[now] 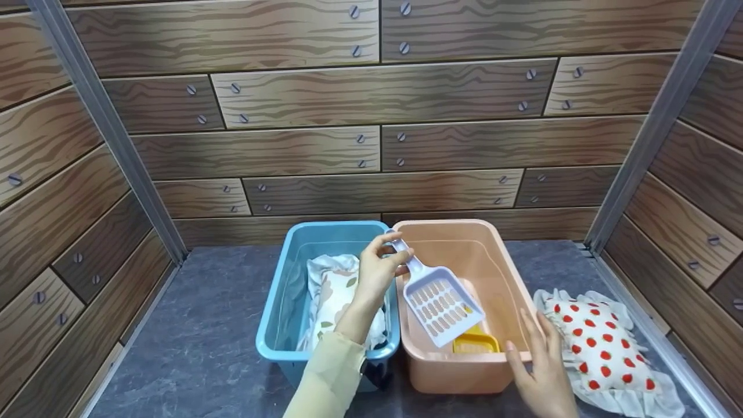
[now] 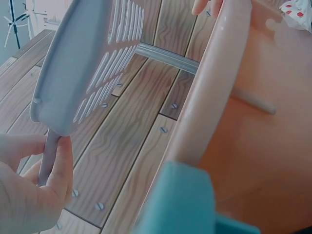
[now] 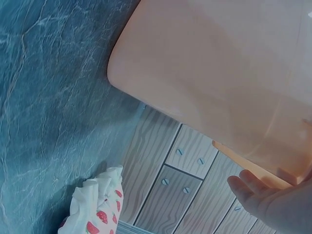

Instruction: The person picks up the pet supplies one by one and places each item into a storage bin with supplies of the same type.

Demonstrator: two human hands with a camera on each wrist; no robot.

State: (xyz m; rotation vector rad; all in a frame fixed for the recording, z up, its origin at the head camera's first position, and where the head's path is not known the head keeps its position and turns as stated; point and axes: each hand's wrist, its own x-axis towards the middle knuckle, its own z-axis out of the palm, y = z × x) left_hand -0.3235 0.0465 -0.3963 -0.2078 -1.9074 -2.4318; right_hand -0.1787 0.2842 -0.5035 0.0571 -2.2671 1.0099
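Note:
My left hand grips the handle of a lavender litter scoop, its slotted pan slanting down over the peach-orange bin. The left wrist view shows thumb and fingers pinching the handle of the scoop beside the bin's rim. Inside that bin lies a yellow slotted scoop, partly covered by the lavender one in the head view. At the bin's front right corner is my right hand, fingers extended along the rim and holding nothing.
A blue bin stands directly left of the orange one, with a floral-print cushion inside. To the right, a ruffled strawberry-print cushion lies on the dark floor. Wood-pattern walls with metal corner posts enclose the back and sides.

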